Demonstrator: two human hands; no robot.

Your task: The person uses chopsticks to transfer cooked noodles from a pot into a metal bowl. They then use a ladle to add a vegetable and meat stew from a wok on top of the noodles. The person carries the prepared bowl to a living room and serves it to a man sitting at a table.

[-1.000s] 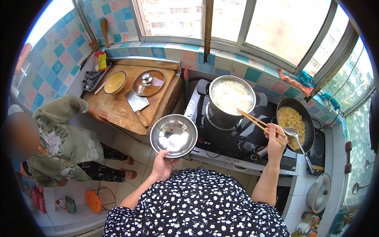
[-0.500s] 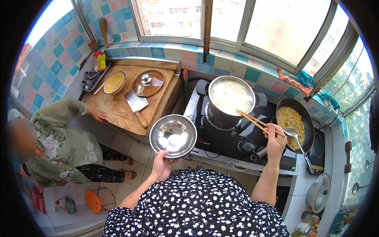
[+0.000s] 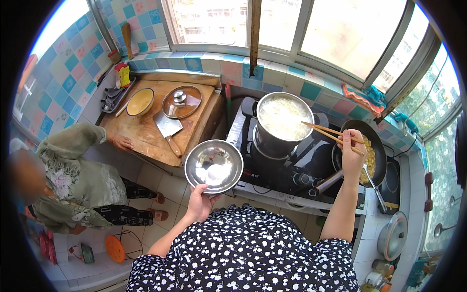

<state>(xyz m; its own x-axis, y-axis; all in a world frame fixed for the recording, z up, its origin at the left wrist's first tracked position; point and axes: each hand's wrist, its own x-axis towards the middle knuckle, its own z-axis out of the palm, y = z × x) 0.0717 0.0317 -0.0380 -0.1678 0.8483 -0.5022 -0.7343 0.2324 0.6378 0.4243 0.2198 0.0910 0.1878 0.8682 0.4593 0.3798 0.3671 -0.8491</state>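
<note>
Wooden board (image 3: 146, 129) lay at the left, and on its near edge rested another person's hand (image 3: 120, 142). To the right of it, the left hand (image 3: 199, 202) was holding a steel bowl (image 3: 204, 159) by the near rim; its thumb was over the rim, the other fingers were below. Farther right stood a pot (image 3: 276, 147) with pale strands (image 3: 279, 117) in it. The chopsticks (image 3: 335, 133) reached over its right side, their tips leftward from the fingers; whether these touched the food, I could not tell. Their upper part was closed in the fingers of the right hand (image 3: 351, 146), narrowly, just before a dark pan (image 3: 381, 158).
</note>
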